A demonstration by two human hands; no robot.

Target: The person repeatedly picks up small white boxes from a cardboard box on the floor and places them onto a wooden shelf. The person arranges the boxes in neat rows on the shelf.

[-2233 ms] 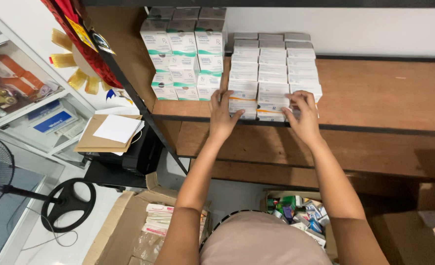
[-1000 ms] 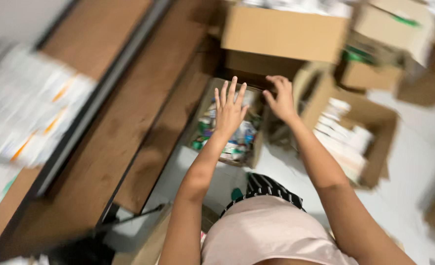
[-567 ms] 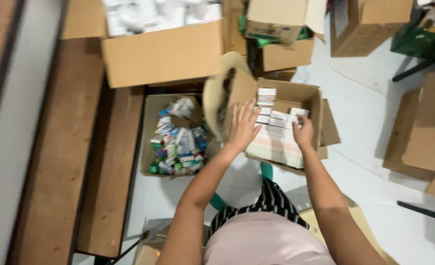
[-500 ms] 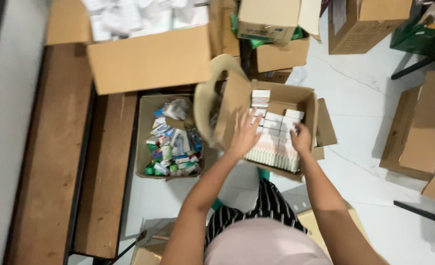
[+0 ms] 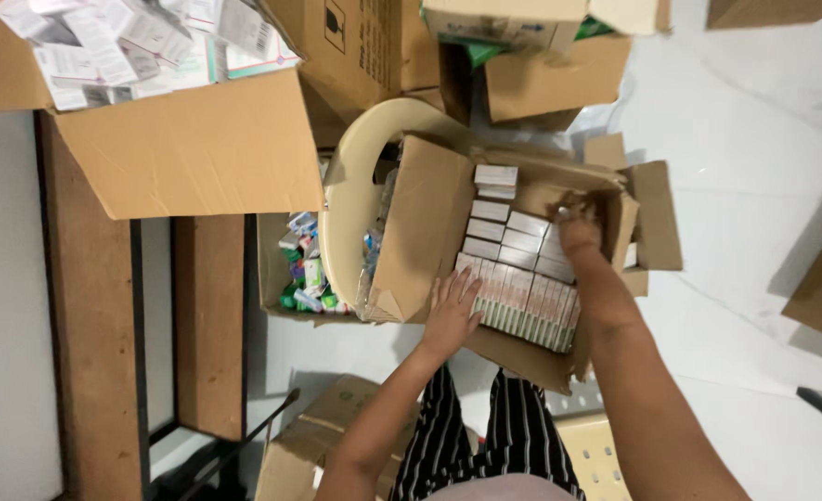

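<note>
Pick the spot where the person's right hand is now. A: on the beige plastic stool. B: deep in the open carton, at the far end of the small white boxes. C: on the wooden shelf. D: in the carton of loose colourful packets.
B: the right hand reaches into the open carton over the small white boxes.

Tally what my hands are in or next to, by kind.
Hands: 2, left hand and right hand
Box of small cartons: 1
Box of mixed packs: 1
Beige tub: 1
Total: 5
</note>
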